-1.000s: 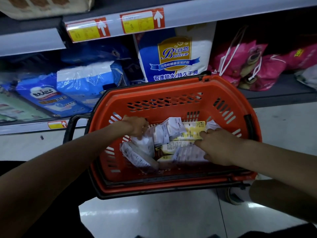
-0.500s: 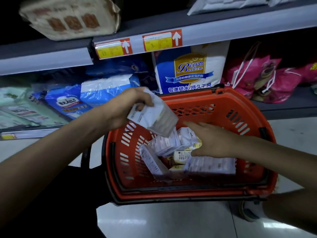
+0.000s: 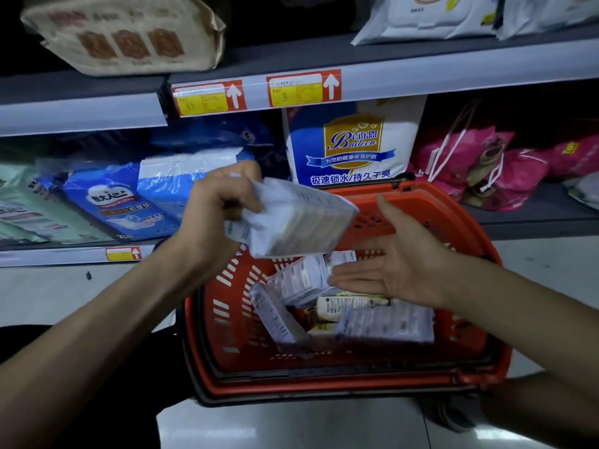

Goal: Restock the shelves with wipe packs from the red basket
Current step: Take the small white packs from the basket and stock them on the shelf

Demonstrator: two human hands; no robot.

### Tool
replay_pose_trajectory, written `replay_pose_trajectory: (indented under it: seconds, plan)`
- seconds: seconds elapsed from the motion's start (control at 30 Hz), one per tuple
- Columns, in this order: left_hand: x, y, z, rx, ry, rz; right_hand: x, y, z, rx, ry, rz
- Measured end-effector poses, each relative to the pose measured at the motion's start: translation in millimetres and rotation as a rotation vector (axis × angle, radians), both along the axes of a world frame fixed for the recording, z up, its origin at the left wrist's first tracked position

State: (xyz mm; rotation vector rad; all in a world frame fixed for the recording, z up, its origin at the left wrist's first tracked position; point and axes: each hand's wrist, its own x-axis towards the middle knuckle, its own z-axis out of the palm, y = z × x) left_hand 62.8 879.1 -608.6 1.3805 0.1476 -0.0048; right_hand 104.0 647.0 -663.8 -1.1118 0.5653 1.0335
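The left hand point(image 3: 215, 205) grips a wipe pack point(image 3: 291, 218), fingers wrapped over its upper end, holding it tilted above the red basket point(image 3: 466, 228). The pack is white and shiny, with small print I can't read. To its right the right hand point(image 3: 393, 260) hovers spread flat, palm up, holding nothing. Below both hands more wipe packs point(image 3: 382, 322) lie jumbled in the basket, some white, some pale yellow. Beyond the hands, the lower shelf carries a blue bag point(image 3: 113, 202) marked XL and a white-and-blue bag point(image 3: 353, 144) reading "Baileen". Above them, a yellow price tag point(image 3: 303, 89) shows a handwritten 3.
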Motion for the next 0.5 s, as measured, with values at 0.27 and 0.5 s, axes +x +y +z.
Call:
replay_pose_trajectory:
  seconds: [0.27, 0.5]
  plan:
    - [-38, -42, -25, 0.701, -0.38, -0.593, -6, 5, -19, -0.001, -0.158, -0.182]
    - [-27, -35, -43, 0.414, -0.217, -0.217, 2, -11, -11, -0.059, -0.212, -0.44]
